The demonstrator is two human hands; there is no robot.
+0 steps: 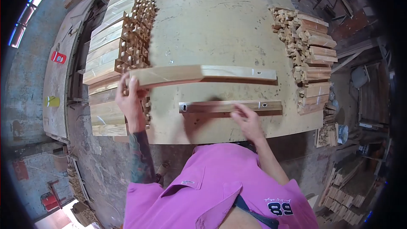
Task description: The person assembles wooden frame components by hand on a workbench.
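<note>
Worktop [220,21] carries stacked notched pieces at its left [123,42] and right [311,55] edges, with two long wooden rails across the middle. My left hand [129,97] is clamped on the end of the far rail [203,75], pale, planed and lifted at my side, so I judge I'm mid-placement and next must align it squarely. My right hand [246,116] rests fingers-spread, gripping nothing, on the darker near rail [231,107], flat, with a hole at its left end.
</note>
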